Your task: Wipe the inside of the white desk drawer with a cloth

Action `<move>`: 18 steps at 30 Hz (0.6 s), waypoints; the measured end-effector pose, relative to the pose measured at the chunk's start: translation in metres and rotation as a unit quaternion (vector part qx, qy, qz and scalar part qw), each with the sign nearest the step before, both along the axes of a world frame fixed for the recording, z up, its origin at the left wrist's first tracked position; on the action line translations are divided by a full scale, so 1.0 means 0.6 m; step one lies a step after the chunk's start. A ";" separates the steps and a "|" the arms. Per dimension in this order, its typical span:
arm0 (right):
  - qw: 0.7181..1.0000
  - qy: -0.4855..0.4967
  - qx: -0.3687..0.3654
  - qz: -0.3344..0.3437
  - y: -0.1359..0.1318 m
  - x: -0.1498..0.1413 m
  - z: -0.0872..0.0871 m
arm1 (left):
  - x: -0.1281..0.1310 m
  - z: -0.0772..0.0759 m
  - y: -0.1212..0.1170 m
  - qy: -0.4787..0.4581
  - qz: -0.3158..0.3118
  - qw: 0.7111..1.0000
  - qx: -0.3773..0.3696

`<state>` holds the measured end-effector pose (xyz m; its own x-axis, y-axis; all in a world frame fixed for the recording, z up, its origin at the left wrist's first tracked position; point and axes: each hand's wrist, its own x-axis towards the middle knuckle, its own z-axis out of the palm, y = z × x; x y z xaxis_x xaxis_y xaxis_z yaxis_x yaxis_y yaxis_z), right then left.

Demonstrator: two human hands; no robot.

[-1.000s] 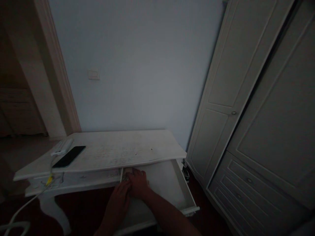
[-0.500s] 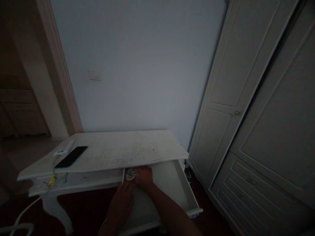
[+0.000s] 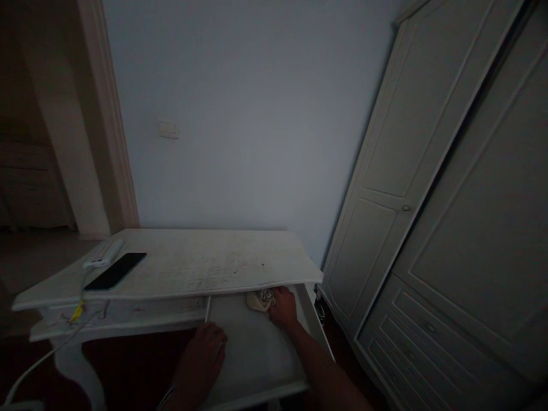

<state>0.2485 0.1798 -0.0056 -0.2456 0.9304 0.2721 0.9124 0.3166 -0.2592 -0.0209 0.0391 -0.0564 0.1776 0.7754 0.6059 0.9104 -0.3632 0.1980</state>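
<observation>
A white drawer (image 3: 252, 359) is pulled out of a white desk (image 3: 205, 257). Near the back of the drawer, a crumpled cream cloth with a dark pattern (image 3: 259, 301) lies at the fingers of my right hand (image 3: 283, 306). Those fingers are closed against the cloth's right end, partly hidden by the hand itself. My left hand (image 3: 205, 349) is at the drawer's left wall, its fingers curled over the top edge.
A dark phone (image 3: 116, 271) and a white power strip or box (image 3: 103, 253) lie on the desk's left end. A white cable (image 3: 40, 361) hangs down there, with a yellow tag (image 3: 77, 312). Close on the right stands a tall wardrobe (image 3: 372, 251).
My right hand and the cloth have moved right inside the drawer, away from its left wall. My left hand stays at that wall. The view has shifted slightly.
</observation>
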 end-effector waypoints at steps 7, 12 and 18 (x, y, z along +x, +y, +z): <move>0.999 -0.011 0.009 0.047 -0.006 0.003 -0.018 | 0.001 -0.003 0.003 0.001 0.002 1.000 -0.001; 0.989 -0.014 -0.005 0.150 -0.032 -0.091 -0.031 | 0.001 0.001 0.003 0.005 0.006 1.000 -0.020; 0.970 -0.022 -0.018 0.240 -0.067 -0.204 -0.039 | -0.002 -0.012 0.006 0.018 0.052 0.998 -0.015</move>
<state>0.1259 0.1393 -0.0289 -0.6630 0.7152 0.2213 0.6731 0.6989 -0.2418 -0.0222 0.0426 -0.0638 0.1164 0.8087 0.5766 0.9496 -0.2608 0.1740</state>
